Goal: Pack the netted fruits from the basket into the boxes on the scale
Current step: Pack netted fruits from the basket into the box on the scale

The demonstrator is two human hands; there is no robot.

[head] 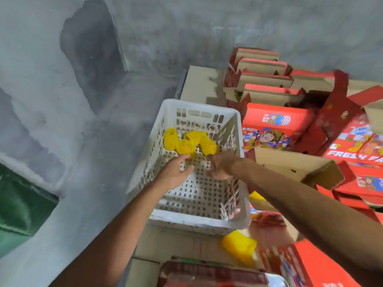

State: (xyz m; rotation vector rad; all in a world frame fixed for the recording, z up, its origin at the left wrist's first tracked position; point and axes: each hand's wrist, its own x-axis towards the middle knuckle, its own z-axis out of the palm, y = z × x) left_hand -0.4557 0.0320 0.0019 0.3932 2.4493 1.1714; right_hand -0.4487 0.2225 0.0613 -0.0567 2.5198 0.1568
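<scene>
The netted fruits [189, 141] sit just past the left hand [176, 172], fingers spread (right hand [220, 167] curled, grip unclear).

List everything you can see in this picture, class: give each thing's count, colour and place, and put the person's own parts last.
Basket: one, white, centre, perforated.
Netted fruits: about three or four, yellow, at the basket's far end.
Loose yellow netted pieces: two, outside the basket, near and right of it.
Printed boxes: several, red, right of the basket.
Folded cartons: a stack, red and brown, far right.
Wall: grey, left.
Left hand: inside the basket, fingers touching a fruit.
Right hand: inside the basket; grip unclear.
</scene>
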